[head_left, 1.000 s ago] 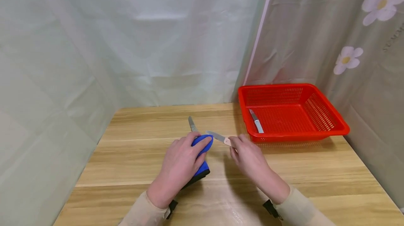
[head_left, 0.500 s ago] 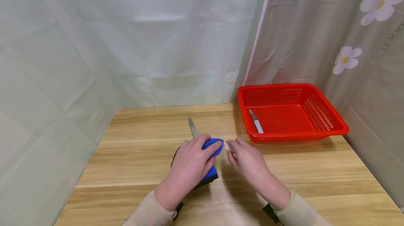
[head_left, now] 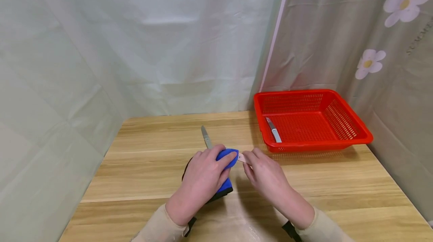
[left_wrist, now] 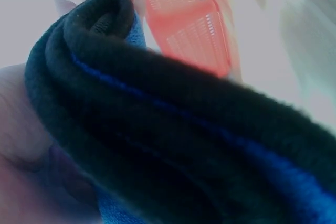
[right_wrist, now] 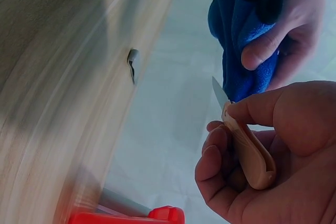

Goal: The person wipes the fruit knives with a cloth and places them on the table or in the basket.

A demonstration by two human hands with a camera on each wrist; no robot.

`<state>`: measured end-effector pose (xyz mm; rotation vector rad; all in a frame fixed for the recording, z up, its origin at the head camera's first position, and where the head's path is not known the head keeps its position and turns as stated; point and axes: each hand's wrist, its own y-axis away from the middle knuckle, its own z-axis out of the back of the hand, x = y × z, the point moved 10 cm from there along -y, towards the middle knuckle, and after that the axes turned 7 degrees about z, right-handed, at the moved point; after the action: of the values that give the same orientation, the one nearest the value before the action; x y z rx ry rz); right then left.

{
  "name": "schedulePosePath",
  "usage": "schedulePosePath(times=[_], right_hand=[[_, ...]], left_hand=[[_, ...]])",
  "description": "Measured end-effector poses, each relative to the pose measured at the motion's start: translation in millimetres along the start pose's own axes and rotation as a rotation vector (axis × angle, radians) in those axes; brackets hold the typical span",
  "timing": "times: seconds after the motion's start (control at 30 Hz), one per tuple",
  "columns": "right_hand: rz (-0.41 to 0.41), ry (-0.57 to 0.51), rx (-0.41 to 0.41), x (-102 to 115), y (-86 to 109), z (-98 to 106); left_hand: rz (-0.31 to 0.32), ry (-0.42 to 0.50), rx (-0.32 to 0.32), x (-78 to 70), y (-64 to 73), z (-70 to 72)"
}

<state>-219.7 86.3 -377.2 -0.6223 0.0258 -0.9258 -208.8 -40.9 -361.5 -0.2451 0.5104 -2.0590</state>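
Note:
My left hand grips a folded blue cloth with a black edge, seen close up as a black-edged cloth in the left wrist view. In the head view the cloth covers the blade of a folding knife. My right hand pinches that folding knife by its pale peach handle. Part of the blade shows beside the cloth in the right wrist view. Just beyond my left hand, a second knife with a grey handle lies on the table, its lower end hidden by the fingers.
At the back right of the wooden table stands a red plastic basket. Inside it, along the left side, lies another knife with a light handle. Pale curtains hang behind and at both sides.
My left hand has moved right with the cloth, and the blade that was bare has gone under it. The right hand has kept nearly the same place. Little differs over the last half second.

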Motion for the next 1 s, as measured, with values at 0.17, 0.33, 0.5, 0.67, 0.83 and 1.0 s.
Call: schedulePosePath(times=[0.17,0.33,0.5,0.67,0.83,1.0], right_hand=[[-0.005,-0.011,-0.002,0.3,0.9,0.7],[0.006,-0.013,-0.013,1.6,2.0,2.1],[0.009,-0.014,-0.021,1.9,3.4,3.2],[0.004,-0.019,-0.018,2.4,4.2,3.8],[-0.005,-0.017,-0.001,1.6,4.6,3.5],[-0.005,-0.024,-0.014,1.7,5.6,6.0]], left_hand=[[0.003,-0.025,0.0,3.7,-0.2,0.4],[0.01,-0.037,-0.013,10.6,-0.6,2.5],[0.03,-0.018,-0.011,19.5,-0.3,2.9],[0.062,-0.001,0.0,29.4,0.5,1.5],[0.094,0.002,0.009,38.4,1.3,1.0],[0.112,0.01,0.014,46.0,1.5,0.5]])
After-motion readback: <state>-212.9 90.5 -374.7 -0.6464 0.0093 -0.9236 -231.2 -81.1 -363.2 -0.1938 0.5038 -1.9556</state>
